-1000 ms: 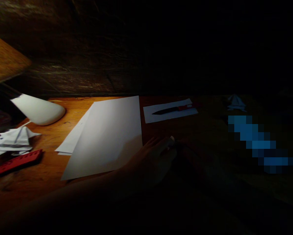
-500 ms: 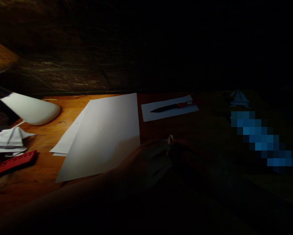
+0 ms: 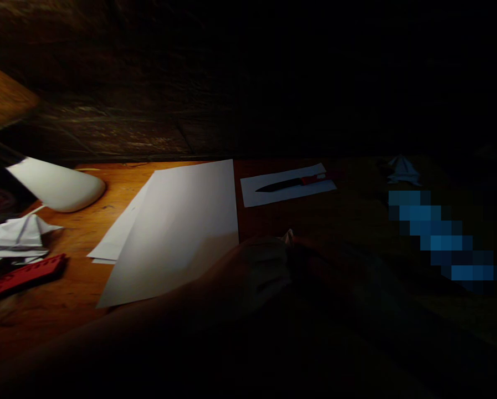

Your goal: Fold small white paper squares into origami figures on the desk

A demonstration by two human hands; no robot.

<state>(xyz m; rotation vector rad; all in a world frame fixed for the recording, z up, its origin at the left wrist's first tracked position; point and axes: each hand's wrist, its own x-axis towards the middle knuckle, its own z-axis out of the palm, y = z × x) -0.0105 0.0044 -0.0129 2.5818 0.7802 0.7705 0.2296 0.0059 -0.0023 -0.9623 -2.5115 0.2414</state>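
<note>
In deep shadow at the middle of the desk, my left hand [image 3: 260, 263] is closed, its fingers curled together. A small pale tip of folded paper [image 3: 288, 237] pokes up where my two hands meet. My right hand [image 3: 331, 266] comes in from the right and is very dark; its fingertips close on the same paper. The rest of the paper is hidden by the fingers. Just left of my left hand lies a large white sheet [image 3: 182, 221] on top of other paper [image 3: 117, 230].
Behind my hands, a knife [image 3: 279, 185] with a red handle lies on a paper strip [image 3: 252, 198]. Leftward are a lamp [image 3: 61, 185], folded white paper [image 3: 19, 235] and a red perforated object [image 3: 26, 275]. Another folded paper [image 3: 403, 169] and a blurred-out blue patch [image 3: 443, 238] are at right.
The view has shifted very slightly. My hands stay together around the paper, with the left fingers a little shifted; nothing else on the desk has moved.
</note>
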